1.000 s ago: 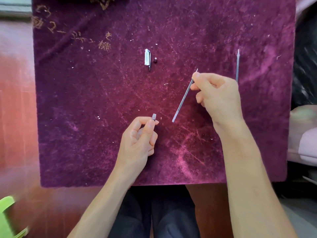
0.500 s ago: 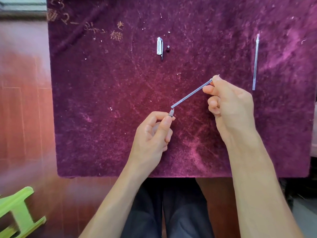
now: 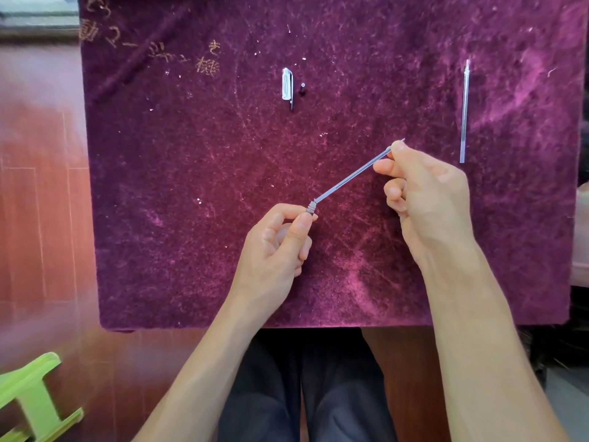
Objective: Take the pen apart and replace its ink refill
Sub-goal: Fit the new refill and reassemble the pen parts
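Near the middle of the frame, the right hand pinches the upper end of a thin ink refill between thumb and forefinger, the rod slanting down and left toward the left hand, whose thumb and forefinger are closed on a small coiled spring. The refill's lower end sits right at the mouth of the spring; whether it has entered the coil is too small to tell. Both parts are held above the purple velvet mat. The main risk seems to be the spring: it is tiny, gripped only by the fingertips, and a sideways nudge from the refill could flick it out and lose it in the mat's pile. A misaligned push might also bend the slender rod or snag a coil. At the upper right lies a second refill, well apart from the hands, and confusing old with new is possible. Upper centre, a clip piece lies just beside a small dark part that could easily roll away.
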A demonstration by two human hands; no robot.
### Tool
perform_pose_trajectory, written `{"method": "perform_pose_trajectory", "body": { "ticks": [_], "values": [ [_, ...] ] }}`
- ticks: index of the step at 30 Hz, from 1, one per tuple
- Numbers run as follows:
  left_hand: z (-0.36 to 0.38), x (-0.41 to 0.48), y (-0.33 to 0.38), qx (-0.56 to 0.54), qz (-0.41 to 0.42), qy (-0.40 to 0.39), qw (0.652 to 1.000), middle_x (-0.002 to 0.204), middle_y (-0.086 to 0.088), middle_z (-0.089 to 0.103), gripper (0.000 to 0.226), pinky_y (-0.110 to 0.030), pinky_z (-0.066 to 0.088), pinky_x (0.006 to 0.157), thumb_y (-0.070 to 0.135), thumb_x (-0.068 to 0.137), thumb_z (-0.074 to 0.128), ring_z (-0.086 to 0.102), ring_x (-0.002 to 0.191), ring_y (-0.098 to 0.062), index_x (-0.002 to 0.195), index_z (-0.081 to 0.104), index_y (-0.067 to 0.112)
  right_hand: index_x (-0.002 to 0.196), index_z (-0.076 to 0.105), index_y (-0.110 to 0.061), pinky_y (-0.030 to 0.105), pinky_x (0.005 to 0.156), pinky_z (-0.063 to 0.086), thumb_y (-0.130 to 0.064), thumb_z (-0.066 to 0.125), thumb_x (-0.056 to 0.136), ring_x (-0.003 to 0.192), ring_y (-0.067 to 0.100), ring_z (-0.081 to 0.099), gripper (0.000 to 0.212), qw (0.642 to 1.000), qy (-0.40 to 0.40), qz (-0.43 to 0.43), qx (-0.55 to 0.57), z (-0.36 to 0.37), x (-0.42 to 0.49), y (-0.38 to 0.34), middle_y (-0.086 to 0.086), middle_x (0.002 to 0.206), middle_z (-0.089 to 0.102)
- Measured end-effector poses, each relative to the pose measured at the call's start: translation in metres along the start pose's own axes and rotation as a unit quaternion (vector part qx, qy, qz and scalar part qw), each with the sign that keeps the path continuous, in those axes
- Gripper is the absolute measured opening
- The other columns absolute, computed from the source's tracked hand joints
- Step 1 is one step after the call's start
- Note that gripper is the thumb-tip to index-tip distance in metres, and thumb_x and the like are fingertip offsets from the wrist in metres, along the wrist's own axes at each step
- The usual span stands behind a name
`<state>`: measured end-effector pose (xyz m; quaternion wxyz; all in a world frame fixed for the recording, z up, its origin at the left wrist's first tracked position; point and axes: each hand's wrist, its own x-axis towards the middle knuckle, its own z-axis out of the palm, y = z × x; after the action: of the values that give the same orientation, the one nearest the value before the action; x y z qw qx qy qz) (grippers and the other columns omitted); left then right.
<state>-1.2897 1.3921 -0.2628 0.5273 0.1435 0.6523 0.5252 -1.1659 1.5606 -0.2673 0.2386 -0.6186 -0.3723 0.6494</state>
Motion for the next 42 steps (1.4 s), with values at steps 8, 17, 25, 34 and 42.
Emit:
{"method": "perform_pose_trajectory", "body": {
  "ticks": [8, 17, 25, 34, 42],
  "values": [
    [0.000, 0.003, 0.006, 0.012, 0.002, -0.008, 1.000, 0.060, 0.006, 0.048, 0.018, -0.017, 0.030, 0.043, 0.026, 0.106, 0.054, 0.036, 0.048, -0.004, 0.102, 0.065, 0.013, 0.101, 0.078, -0.013, 0.011, 0.044, 0.041, -0.030, 0.071, 0.102, 0.045, 0.001, 0.052, 0.019, 1.000, -0.006, -0.002, 0.001, -0.006, -0.001, 0.000, -0.001, 0.081, 0.083],
    [0.005, 0.004, 0.007, 0.010, 0.000, -0.020, 1.000, 0.061, 0.007, 0.049, 0.016, -0.019, 0.030, 0.044, 0.027, 0.106, 0.054, 0.035, 0.048, -0.003, 0.101, 0.066, 0.018, 0.105, 0.078, -0.010, 0.012, 0.044, 0.041, -0.029, 0.071, 0.103, 0.046, 0.001, 0.051, 0.020, 1.000, -0.010, 0.001, 0.000, -0.008, 0.002, -0.002, -0.001, 0.081, 0.083],
    [0.007, 0.007, 0.010, 0.011, -0.004, -0.012, 1.000, 0.061, 0.006, 0.048, 0.018, -0.018, 0.030, 0.044, 0.025, 0.107, 0.053, 0.035, 0.048, -0.003, 0.103, 0.065, 0.012, 0.100, 0.079, -0.014, 0.011, 0.045, 0.041, -0.030, 0.071, 0.102, 0.047, 0.000, 0.052, 0.018, 1.000, -0.011, -0.005, -0.011, -0.010, 0.006, -0.004, -0.001, 0.082, 0.083],
    [0.006, 0.009, 0.013, 0.011, 0.000, -0.013, 1.000, 0.061, 0.006, 0.048, 0.017, -0.018, 0.031, 0.044, 0.025, 0.107, 0.053, 0.036, 0.048, -0.002, 0.101, 0.066, 0.016, 0.100, 0.079, -0.015, 0.011, 0.047, 0.042, -0.032, 0.071, 0.101, 0.048, 0.001, 0.051, 0.020, 0.999, -0.018, -0.015, -0.034, -0.010, 0.008, -0.009, -0.002, 0.083, 0.083],
    [0.002, 0.008, 0.009, 0.048, -0.014, -0.053, 0.997, 0.061, 0.006, 0.050, 0.017, -0.017, 0.031, 0.044, 0.030, 0.105, 0.055, 0.036, 0.048, -0.003, 0.101, 0.067, 0.019, 0.075, 0.082, -0.026, 0.013, 0.049, 0.042, -0.028, 0.072, 0.098, 0.052, 0.005, 0.058, 0.025, 0.995, -0.086, -0.042, -0.032, -0.004, 0.006, -0.031, 0.004, 0.093, 0.084]
  ]
}}
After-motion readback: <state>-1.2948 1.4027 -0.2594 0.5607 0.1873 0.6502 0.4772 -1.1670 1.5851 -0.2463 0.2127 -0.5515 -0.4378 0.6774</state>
